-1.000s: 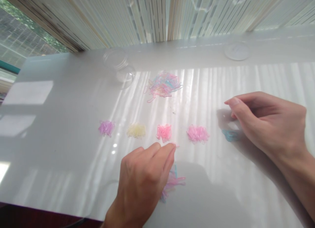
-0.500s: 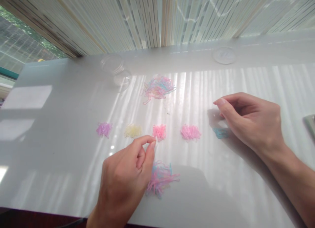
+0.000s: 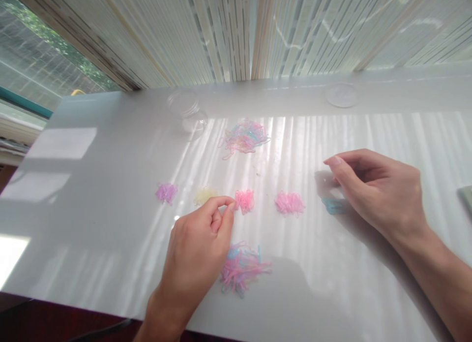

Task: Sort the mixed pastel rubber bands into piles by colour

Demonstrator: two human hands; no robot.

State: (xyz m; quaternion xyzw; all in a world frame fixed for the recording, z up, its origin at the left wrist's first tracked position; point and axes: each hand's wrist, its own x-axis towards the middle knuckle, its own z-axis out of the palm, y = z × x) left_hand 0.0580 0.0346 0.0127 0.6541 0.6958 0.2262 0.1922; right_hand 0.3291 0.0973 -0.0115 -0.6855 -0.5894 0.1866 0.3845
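My left hand is closed in a pinch at the left edge of a coral-pink pile of small elastic bands; whatever its fingertips hold is too small to make out. It partly covers a yellow pile. My right hand hovers over a blue pile, thumb and forefinger pressed together, their contents not visible. A light pink pile lies between the coral and blue ones, and a purple pile is at the row's left end. Beside my left wrist spreads a mixed-colour heap.
Another mixed heap of bands lies farther back on the white table. Behind it to the left is a clear round container; a clear round lid rests at the back right. Striped blinds hang along the rear edge.
The camera view has shifted, so the piles appear farther right. Relative to the row, my left hand has moved slightly away from me and covers more of the yellow pile. My right hand stays nearly still.
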